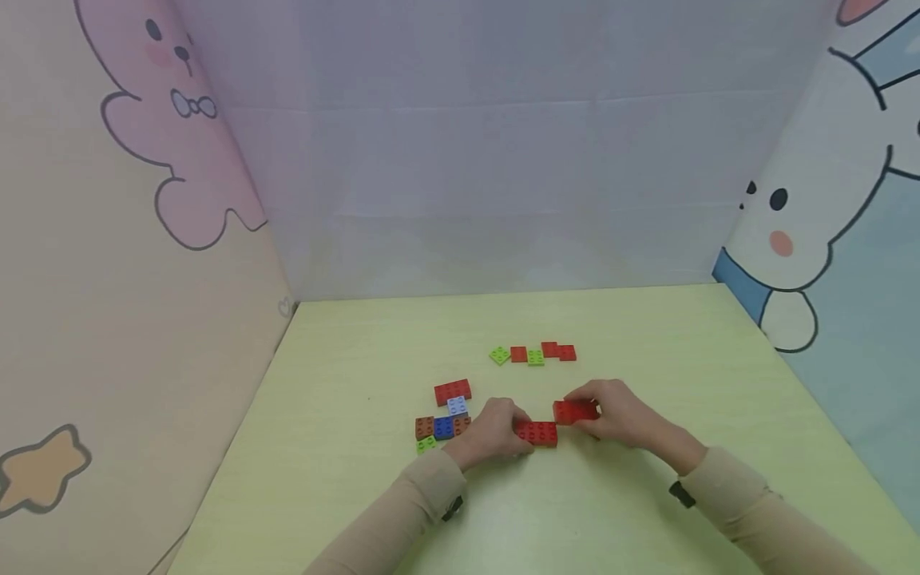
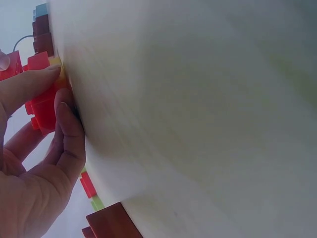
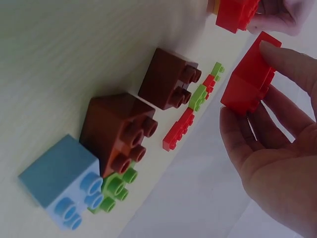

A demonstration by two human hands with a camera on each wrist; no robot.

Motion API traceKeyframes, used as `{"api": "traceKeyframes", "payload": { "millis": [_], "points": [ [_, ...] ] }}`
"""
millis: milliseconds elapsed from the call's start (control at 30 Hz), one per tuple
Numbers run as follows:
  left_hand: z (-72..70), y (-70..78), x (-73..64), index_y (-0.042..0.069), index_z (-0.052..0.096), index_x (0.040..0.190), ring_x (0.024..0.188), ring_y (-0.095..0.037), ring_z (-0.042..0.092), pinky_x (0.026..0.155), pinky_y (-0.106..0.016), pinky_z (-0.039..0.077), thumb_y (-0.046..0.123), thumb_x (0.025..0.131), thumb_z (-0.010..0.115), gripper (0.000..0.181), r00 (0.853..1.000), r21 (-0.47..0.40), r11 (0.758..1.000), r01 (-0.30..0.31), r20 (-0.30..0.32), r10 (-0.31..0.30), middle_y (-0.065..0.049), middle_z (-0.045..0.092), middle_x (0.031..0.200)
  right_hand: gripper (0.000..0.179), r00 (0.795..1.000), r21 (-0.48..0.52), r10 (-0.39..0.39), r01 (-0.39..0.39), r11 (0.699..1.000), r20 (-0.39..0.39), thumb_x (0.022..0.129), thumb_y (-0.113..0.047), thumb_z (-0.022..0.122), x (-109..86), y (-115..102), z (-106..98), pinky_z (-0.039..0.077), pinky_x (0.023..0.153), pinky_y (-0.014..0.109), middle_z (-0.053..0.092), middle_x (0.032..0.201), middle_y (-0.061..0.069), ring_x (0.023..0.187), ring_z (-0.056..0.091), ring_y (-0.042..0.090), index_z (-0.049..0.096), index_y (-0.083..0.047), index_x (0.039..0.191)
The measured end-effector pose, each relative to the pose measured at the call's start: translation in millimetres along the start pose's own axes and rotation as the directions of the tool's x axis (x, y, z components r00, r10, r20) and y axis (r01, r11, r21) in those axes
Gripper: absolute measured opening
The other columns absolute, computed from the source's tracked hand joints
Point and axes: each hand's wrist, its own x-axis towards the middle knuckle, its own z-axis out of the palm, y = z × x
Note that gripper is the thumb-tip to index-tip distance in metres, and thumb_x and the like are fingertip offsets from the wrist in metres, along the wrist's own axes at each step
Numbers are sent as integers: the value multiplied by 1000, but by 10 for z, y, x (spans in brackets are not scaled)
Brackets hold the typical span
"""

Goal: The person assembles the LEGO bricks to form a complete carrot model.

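Gripping one red block [image 1: 541, 434] over the table [image 1: 618, 515], the left hand [image 1: 492, 431] clamps thumb and fingers on its end. Slightly farther, the right hand [image 1: 620, 411] pinches a second red block [image 1: 573, 412], just beside the first. Beyond lie a light-blue brick [image 1: 457, 406] and, farthest, red and green pieces [image 1: 535, 358].

A pink cartoon animal [image 1: 161, 132] and a white cartoon animal [image 1: 808, 188] flank the yellow-green table [image 1: 661, 343]

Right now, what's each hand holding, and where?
Left hand holds a red brick by its left part; right hand holds another red brick by its right part.
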Motion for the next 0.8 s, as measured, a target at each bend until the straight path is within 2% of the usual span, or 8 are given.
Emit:
{"api": "traceKeyframes", "payload": {
  "millis": [167,433,800],
  "points": [
    [0,4,6,13,77,97,77,-8,47,65,-24,39,24,77,81,23,1000,-6,1000,5,7,-5,12,57,76,35,998,8,-59,59,998,5,78,-11,79,10,-46,72,49,70,29,64,99,-4,84,54,15,69,-8,111],
    [1,28,-4,15,77,94,76,-9,47,63,-24,38,23,77,81,20,1000,-19,1000,21,17,-21,8,57,74,35,998,23,-48,47,999,46,78,-13,79,23,-93,151,49,70,29,64,98,-6,84,54,13,70,-10,111],
    [-16,57,-13,16,77,95,77,-9,47,63,-23,39,22,77,81,19,999,-21,999,29,24,-28,8,57,76,34,996,12,-66,65,998,58,76,-10,80,46,-131,150,48,69,28,65,96,-5,84,54,14,71,-9,109]
  ]
}}
